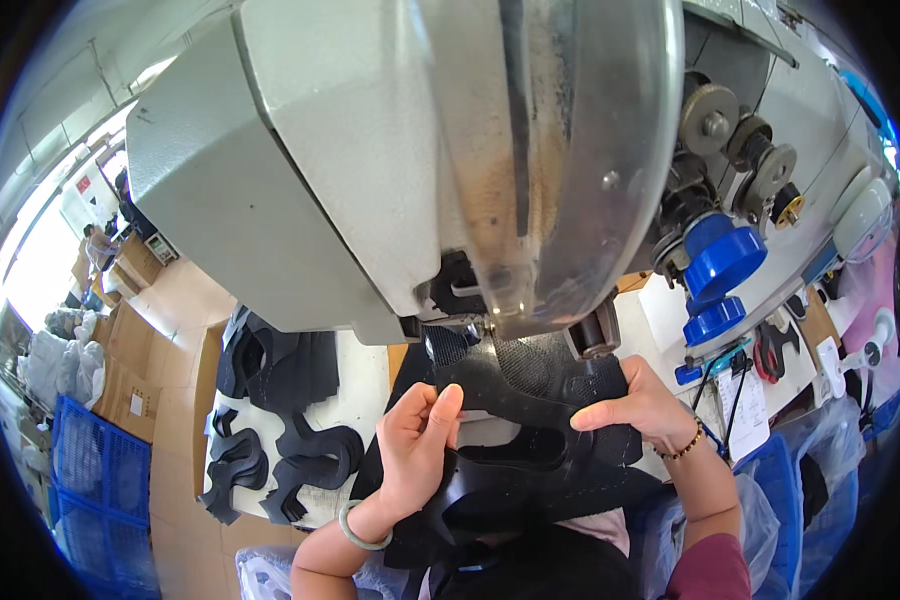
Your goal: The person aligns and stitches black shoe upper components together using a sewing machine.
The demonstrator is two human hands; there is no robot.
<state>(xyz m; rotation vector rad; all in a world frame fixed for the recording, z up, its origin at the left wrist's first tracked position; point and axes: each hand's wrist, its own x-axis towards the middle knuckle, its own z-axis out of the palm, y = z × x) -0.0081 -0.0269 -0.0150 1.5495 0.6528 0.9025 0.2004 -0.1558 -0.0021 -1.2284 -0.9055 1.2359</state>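
Observation:
A black shoe upper (530, 402) with mesh areas and a large curved opening lies under the head of a grey industrial sewing machine (320, 150). My left hand (417, 448) is closed on its left edge, thumb up and fingers curled. On the right side, my right hand (638, 405) pinches the upper, its thumb lying flat on top and the fingers hidden beneath. The far edge of the upper reaches below the clear plastic guard (570, 180); the needle cannot be made out. More black material hangs toward my lap.
Stacks of curved black cut pieces (290, 370) lie on the white table at left. Blue thread-tension knobs (725, 262) jut from the machine. Red-handled scissors (770, 350) lie at right. Blue crates (100, 460) and cardboard boxes (125, 365) stand on the floor; a person (98, 247) is far off.

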